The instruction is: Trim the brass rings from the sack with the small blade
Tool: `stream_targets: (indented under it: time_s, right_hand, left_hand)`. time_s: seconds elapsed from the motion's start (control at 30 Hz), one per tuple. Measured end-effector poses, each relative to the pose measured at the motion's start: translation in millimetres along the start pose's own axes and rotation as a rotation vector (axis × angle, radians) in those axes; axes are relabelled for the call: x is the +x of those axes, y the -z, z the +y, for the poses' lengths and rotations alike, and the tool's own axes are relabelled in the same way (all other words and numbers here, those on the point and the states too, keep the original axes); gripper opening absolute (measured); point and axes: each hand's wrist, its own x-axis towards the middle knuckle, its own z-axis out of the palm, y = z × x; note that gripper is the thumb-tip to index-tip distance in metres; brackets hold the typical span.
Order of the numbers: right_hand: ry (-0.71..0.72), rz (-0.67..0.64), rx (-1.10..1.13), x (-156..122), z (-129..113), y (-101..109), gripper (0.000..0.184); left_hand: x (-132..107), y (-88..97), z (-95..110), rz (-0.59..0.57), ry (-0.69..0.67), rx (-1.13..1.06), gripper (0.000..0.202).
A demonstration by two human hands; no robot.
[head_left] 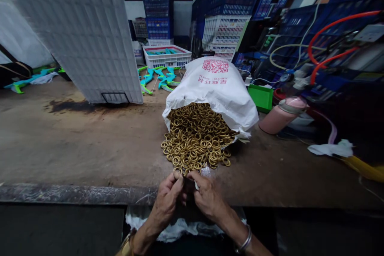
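Just over the table's front edge, my left hand [167,195] is closed with thumb and fingertips pressed together. A gold-coloured ring [177,170] shows right at these fingertips, but I cannot tell whether it is pinched or lies behind them. Close beside it, my right hand [209,197] is curled shut, and a small white bit [197,186] shows between its fingers. What either hand holds is hidden or too dark to name. Past the fingertips spreads a heap of gold-coloured rings [196,150], spilling from the mouth of a white woven sack [220,88] lying on its side.
The brown table [105,148] carries a tall pale ribbed panel [90,36] at left and turquoise-green parts [163,78] behind. Right of the sack are a green tray [260,98], a pink bottle [282,116] and orange hoses [336,62]. Crates [226,30] stand stacked behind.
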Motion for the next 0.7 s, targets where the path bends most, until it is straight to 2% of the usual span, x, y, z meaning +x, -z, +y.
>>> stream_targets:
  time_s: [0.17, 0.37, 0.47, 0.57, 0.63, 0.7]
  right_hand:
    - [-0.03, -0.006, -0.16, 0.2, -0.4, -1.0, 0.042]
    - [-0.041, -0.022, -0.196, 1.7, -2.9, -1.5, 0.035]
    - [-0.119, -0.024, -0.234, 5.3, 5.0, 2.2, 0.032]
    - [-0.303, 0.11, -0.312, 9.4, 23.4, 13.5, 0.026]
    - [-0.298, 0.201, -0.32, 9.6, 35.9, 21.7, 0.022]
    - [-0.265, 0.247, -0.276, 7.2, 43.7, 25.7, 0.019]
  left_hand:
    - [-0.3, -1.7, 1.6, 0.022, -0.015, 0.075, 0.038]
    - [-2.8, -2.1, 2.3, 0.017, -0.044, 0.112, 0.037]
    - [-11.7, -4.4, 8.2, -0.022, -0.035, 0.128, 0.034]
    - [-21.3, -6.3, 17.0, -0.099, -0.019, 0.091, 0.03]
    - [-22.4, -5.5, 21.5, -0.088, 0.005, -0.016, 0.028]
    - [-18.0, -2.2, 23.0, -0.02, 0.038, -0.125, 0.027]
